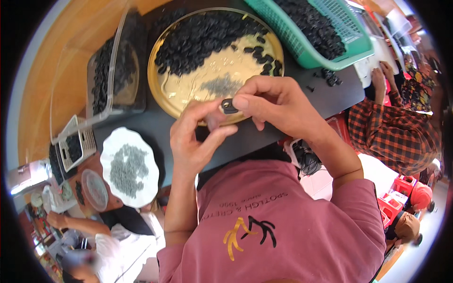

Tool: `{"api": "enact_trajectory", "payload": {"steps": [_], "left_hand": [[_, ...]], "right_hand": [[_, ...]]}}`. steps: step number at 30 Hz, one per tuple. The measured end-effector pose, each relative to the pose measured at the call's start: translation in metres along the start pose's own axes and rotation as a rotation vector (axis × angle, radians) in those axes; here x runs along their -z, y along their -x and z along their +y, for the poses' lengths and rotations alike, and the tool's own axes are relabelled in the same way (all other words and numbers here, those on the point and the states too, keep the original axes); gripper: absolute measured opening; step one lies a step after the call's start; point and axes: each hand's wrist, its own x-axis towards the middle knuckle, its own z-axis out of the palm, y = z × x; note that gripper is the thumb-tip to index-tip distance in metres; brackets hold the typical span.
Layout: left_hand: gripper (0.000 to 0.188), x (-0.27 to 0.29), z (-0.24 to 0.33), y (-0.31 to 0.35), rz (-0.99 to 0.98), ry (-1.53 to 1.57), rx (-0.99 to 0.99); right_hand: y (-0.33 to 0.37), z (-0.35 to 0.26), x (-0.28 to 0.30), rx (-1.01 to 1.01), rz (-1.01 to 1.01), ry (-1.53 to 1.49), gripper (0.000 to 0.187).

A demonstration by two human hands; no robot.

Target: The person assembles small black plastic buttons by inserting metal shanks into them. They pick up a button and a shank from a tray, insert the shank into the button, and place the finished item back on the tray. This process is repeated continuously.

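A small black plastic piece (229,106) with a round hole is held up over the near rim of the gold tray (155,96). My right hand (278,104) is closed on it, pinching it between thumb and fingers. From the other side, the index fingertip of my left hand (193,134) is at the piece's edge; the left thumb stands apart, and another left fingertip is blurred. Behind my hands, a heap of black pieces (203,37) fills the far part of the tray. Small grey parts (221,86) lie in a pile nearer to me.
A green basket (351,47) of black pieces stands far right, loose black parts (330,78) beside it. At left are a clear bin (113,70) and a white scalloped plate (151,174) of grey parts. Other people (391,129) sit at right and lower left (125,250).
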Motion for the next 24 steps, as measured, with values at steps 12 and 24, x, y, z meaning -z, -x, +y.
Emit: {"api": "enact_trajectory", "payload": {"steps": [12,24], "left_hand": [[0.025,-0.002,-0.001,0.004,-0.101,-0.028,0.015],[0.017,-0.004,-0.006,0.005,-0.194,-0.234,-0.072]], "right_hand": [[-0.002,-0.076,0.16,0.675,0.912,1.232,0.022],[-0.073,0.023,0.05,0.54,0.319,1.291,0.019]]}}
